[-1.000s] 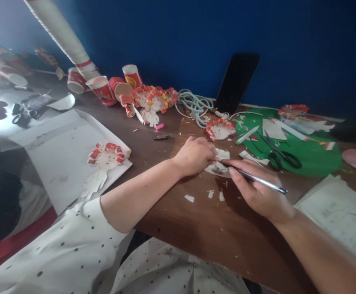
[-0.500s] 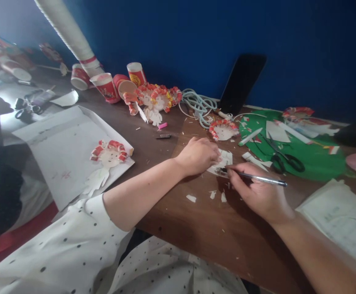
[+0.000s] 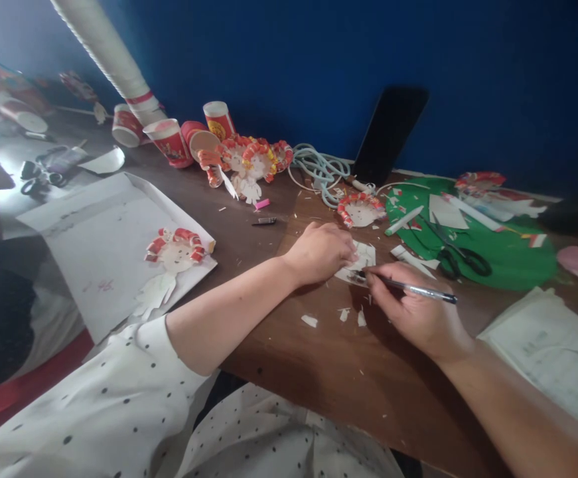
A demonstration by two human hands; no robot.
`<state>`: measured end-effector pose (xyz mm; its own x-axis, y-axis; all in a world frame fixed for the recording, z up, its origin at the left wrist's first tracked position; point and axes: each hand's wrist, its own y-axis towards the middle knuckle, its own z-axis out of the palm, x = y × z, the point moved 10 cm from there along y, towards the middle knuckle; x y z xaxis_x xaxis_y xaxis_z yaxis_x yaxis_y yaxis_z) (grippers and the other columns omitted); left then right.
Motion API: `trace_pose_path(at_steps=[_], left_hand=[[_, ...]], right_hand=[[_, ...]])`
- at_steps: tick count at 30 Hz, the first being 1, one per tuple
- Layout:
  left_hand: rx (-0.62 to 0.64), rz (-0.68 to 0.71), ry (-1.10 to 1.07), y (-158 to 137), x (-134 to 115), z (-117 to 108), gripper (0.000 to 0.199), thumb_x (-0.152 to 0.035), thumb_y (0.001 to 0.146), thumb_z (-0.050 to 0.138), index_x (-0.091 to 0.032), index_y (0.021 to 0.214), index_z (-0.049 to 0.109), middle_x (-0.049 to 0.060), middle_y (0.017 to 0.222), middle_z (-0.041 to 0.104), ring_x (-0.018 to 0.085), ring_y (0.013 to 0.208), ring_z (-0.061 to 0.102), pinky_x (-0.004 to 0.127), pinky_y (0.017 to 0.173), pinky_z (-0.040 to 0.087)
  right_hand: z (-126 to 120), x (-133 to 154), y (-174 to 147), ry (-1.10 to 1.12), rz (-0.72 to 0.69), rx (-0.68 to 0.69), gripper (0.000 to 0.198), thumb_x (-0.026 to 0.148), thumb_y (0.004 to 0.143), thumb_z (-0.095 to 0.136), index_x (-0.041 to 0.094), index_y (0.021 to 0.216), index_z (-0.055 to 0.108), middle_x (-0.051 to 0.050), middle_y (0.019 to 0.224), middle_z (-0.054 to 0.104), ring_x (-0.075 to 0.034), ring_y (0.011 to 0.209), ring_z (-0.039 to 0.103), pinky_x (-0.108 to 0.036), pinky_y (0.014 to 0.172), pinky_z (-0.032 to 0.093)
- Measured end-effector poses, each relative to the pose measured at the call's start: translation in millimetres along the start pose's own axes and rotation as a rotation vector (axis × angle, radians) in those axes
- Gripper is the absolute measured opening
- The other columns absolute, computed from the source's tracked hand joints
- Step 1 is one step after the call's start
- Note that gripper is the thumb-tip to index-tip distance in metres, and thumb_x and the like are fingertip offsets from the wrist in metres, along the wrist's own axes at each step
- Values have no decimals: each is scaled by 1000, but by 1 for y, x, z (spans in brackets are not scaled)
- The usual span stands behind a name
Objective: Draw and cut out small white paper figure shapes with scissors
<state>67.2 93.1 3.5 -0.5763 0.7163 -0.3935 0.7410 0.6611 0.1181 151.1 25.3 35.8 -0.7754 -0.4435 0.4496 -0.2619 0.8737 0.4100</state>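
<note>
The right hand (image 3: 418,317) pinches a slim silver pen (image 3: 421,291); beneath the left hand (image 3: 321,254), fingers bunched, grip unclear, white paper (image 3: 367,255) looks part-drawn; beyond them, a red-curled paper face (image 3: 362,214) seems done.

The left hand (image 3: 321,252) rests on a small white paper (image 3: 367,253) on the brown worktop (image 3: 318,372). The right hand (image 3: 413,309) holds a pen (image 3: 421,291) with its tip at this paper. Black scissors (image 3: 456,249) lie on a green sheet (image 3: 520,262).

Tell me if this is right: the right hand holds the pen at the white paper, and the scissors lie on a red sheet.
Wrong colour: the head view shows the scissors on a green sheet. The right hand does hold the pen at the white paper.
</note>
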Motion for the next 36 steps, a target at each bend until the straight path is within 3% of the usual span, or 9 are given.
trace_pose_path(at_steps=[20, 36], left_hand=[[-3, -2, -20, 0, 0, 0, 17, -31, 89, 59, -27, 90, 76, 0, 111, 71, 22, 110, 57, 39, 99, 35], [-2, 8, 5, 0, -2, -1, 19, -27, 89, 57, -26, 83, 75, 1, 109, 71, 21, 106, 58, 39, 95, 36]], right_hand=[[4, 1, -2, 19, 24, 34, 19, 33, 91, 52, 21, 87, 66, -4, 75, 70, -19, 67, 67, -31, 63, 49], [5, 11, -3, -11, -75, 48, 14, 26, 92, 53, 21, 90, 65, -4, 79, 69, -18, 72, 66, -30, 68, 50]])
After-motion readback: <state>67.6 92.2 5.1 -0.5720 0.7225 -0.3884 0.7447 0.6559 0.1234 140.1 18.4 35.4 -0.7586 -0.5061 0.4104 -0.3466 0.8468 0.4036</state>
